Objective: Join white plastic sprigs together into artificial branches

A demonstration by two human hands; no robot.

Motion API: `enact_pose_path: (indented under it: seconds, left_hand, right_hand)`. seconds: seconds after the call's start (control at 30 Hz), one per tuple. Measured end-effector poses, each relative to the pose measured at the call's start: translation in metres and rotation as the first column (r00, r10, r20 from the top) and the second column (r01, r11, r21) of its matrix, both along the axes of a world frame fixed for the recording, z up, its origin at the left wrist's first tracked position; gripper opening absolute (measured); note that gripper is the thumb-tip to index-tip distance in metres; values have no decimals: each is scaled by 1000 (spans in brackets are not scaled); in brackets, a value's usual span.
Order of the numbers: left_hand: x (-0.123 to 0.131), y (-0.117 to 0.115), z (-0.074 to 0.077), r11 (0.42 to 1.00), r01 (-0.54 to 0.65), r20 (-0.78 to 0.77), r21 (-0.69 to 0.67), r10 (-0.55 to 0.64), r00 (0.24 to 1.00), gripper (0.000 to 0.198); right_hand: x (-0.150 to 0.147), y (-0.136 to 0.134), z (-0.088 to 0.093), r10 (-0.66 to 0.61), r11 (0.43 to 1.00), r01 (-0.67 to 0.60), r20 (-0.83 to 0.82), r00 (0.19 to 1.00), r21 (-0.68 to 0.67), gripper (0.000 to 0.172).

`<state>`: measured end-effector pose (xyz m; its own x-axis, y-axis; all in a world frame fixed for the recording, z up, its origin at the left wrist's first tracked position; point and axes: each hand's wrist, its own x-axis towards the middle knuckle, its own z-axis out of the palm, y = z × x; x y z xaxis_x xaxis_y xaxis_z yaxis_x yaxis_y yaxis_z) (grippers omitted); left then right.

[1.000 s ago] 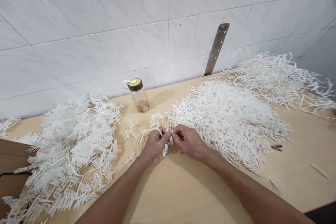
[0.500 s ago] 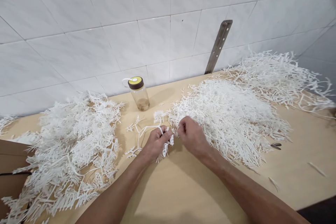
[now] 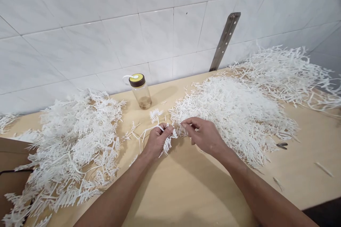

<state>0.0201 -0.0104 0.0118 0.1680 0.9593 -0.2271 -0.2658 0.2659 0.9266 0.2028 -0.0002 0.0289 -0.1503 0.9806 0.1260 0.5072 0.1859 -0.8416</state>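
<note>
Left hand (image 3: 156, 141) closed in a loose fist around a white branched plastic sprig (image 3: 145, 134), thumb and forefinger pinched on its stem near the feathery tip. Sprig held just above the pale wooden tabletop (image 3: 186, 191), at centre, between the two main heaps. Long axis roughly level, running left to right; bare forked branches pointing left and slightly away, fringed end pointing right at the other hand. Right hand (image 3: 206, 136) curled, thumb and forefinger tips brought together at the near left edge of the middle heap of white plastic needle pieces (image 3: 234, 113); whether a piece is pinched between those fingertips cannot be told. Hands near each other, not touching. Tabletop of light, smooth wood, butted against a wall of large glossy white tiles (image 3: 106, 25) with thin grey joints. Grey metal strip with holes (image 3: 225, 40) leaning on the wall behind the middle heap. Large heap of white branched plastic sprigs (image 3: 71, 152) at left. Further heap of white plastic stalks (image 3: 287, 72) at far right. Small dark tool (image 3: 281, 145) lying on bare wood just right of the middle heap, type unclear. Brown cardboard edge (image 3: 10, 156) at the left border. Clear plastic bottle with a brown and yellow lid (image 3: 140, 91) upright near the wall, closed, with a shallow brownish residue at the bottom.
</note>
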Motion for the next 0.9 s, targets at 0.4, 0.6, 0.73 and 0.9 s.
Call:
enact_pose_path:
  seconds: [0.4,0.6,0.73,0.9]
  left_hand:
    - [4,1,-10,984,-72,-162,162,98,982,36]
    - [4,0,-13,982,-72,-205,176,108,973,39]
    - [2,0,-11,984,-37,-221,173,75,972,38]
    - [0,0,-11,983,-31,-257,182,78,963,37]
  right_hand:
    - [-19,-5,-13,68,922,-221,-429,901,-319,22]
    - [-19,-2,-18,51,870,-316,-567,822,-380,31]
    - [-18,-4,-14,99,882,-314,-512,853,-352,30]
    - [-19,-9,-7,145,931,-241,-328,933,-274,20]
